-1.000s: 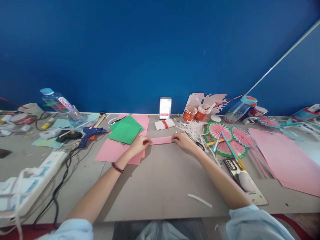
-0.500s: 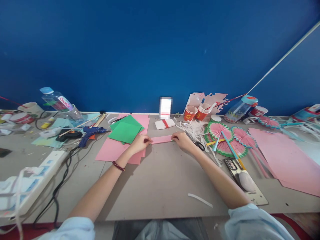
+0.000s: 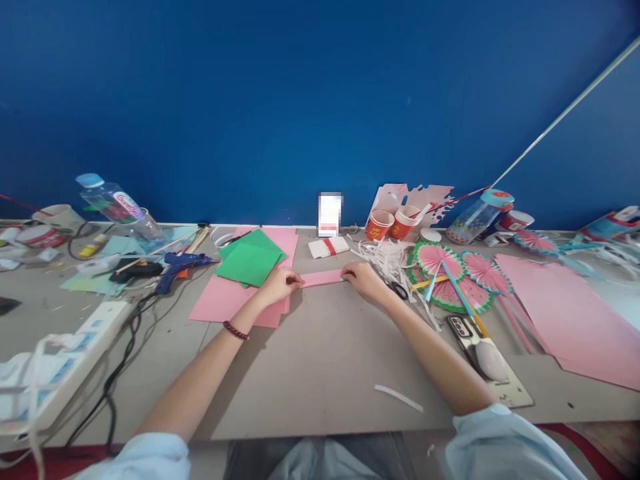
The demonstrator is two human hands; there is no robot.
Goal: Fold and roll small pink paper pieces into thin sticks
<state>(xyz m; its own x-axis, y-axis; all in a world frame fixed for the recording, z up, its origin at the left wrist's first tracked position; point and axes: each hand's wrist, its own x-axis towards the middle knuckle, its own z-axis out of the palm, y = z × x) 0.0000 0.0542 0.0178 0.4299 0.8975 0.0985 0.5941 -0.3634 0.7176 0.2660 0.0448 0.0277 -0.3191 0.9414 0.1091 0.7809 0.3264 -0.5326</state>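
The left hand (image 3: pixel 281 285) was closed in a pinch, thumb and fingertips gripping one end of a narrow, flat pink paper strip (image 3: pixel 323 278). The right hand (image 3: pixel 364 281) pinched the opposite end the same way, its fingers curled under and its knuckles up. Both forearms reached forward and slanted inward toward the strip, which lay between the hands, over the grey surface (image 3: pixel 320 360). A dark red beaded bracelet (image 3: pixel 235 331) circled the left wrist.

Just left of the strip, bright green paper sheets (image 3: pixel 247 260) overlapped large pink paper sheets (image 3: pixel 215 303), crowding the left hand. Close on the strip's right, beside the right hand, were black-handled scissors (image 3: pixel 399 290) and a tangle of white paper shreds (image 3: pixel 387 257). Directly beyond the strip lay a white packet with a red band (image 3: pixel 325 249). Farther right of the strip were round pink-and-green pleated paper fans (image 3: pixel 437 260); beyond it to the right stood red paper cups (image 3: pixel 380 227). Well left of it lay a dark blue glue gun (image 3: pixel 175 265). Nearer the body than the strip, a thin white paper sliver (image 3: pixel 399 398) lay alone.
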